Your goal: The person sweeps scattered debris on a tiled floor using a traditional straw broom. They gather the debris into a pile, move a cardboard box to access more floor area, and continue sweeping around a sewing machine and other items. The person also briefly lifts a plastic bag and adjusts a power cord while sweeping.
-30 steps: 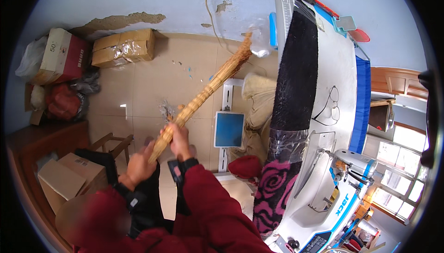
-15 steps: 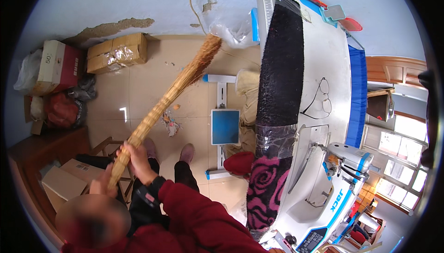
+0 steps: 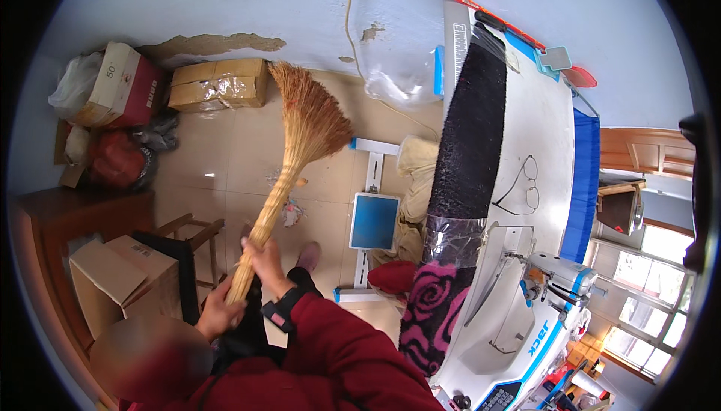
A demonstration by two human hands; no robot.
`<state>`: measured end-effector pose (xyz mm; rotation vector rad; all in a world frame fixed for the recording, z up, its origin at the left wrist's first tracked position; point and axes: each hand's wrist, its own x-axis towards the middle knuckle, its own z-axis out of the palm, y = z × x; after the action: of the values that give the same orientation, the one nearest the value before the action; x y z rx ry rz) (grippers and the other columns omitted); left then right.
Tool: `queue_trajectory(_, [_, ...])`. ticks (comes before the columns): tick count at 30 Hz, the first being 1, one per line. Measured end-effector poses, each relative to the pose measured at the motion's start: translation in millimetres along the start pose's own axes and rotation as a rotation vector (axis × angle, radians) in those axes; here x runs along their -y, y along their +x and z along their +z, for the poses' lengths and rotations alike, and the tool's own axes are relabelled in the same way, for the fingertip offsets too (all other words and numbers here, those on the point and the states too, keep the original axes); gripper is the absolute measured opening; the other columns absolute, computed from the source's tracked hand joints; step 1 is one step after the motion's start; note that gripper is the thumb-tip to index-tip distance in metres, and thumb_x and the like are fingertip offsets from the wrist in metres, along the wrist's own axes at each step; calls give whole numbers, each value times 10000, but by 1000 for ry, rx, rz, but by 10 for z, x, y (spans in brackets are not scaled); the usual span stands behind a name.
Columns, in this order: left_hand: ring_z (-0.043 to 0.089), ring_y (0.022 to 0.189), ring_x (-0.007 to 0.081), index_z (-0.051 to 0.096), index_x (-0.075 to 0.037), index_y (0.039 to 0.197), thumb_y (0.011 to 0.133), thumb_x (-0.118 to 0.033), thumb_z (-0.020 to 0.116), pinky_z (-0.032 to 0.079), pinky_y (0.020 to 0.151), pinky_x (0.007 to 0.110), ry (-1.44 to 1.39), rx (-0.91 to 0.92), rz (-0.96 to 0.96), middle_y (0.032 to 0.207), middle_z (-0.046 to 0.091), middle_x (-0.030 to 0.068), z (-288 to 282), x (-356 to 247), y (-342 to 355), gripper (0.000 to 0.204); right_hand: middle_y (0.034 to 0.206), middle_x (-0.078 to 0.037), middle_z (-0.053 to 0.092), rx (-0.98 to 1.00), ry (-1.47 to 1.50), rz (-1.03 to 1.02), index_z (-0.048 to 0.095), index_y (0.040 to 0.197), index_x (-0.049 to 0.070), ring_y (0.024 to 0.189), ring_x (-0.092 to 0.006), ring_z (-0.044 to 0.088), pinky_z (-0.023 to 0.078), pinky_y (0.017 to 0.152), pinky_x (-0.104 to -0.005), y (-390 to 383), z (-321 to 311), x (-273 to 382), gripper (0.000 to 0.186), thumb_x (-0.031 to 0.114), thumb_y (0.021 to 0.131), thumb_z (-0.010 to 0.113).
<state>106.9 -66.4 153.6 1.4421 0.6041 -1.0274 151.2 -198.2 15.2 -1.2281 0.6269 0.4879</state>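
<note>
So the left hand (image 3: 219, 312) is clutching the near end of a yellow straw broom (image 3: 276, 193), the right hand (image 3: 267, 267) is gripping it farther up, and flared brown bristles (image 3: 309, 114) are fanning out near a far-left taped tan cardboard box (image 3: 218, 84).

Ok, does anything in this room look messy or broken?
Yes. Bits of litter lie on the tiled floor beside the broom. The wall looks damaged too: above the taped cardboard box, a rough brown patch breaks its pale blue surface.
</note>
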Motion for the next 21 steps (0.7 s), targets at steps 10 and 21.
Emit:
queue_trajectory(10, [527, 577, 181, 511, -108, 1102, 918, -300, 528, 426, 496, 312, -819, 235, -264, 768, 578, 71, 629, 186, 946, 267, 1177, -286, 567, 29, -558, 35, 216, 1451, -17, 1030, -326, 602, 489, 831, -359, 207, -805, 230, 842, 342, 825, 651])
queue_trajectory(21, [496, 519, 186, 449, -120, 1136, 910, -191, 500, 384, 401, 316, -662, 184, -245, 789, 539, 101, 593, 13, -459, 242, 902, -286, 635, 56, -517, -108, 79, 1433, -85, 819, -404, 647, 515, 702, -410, -854, -415, 79, 889, 332, 865, 620])
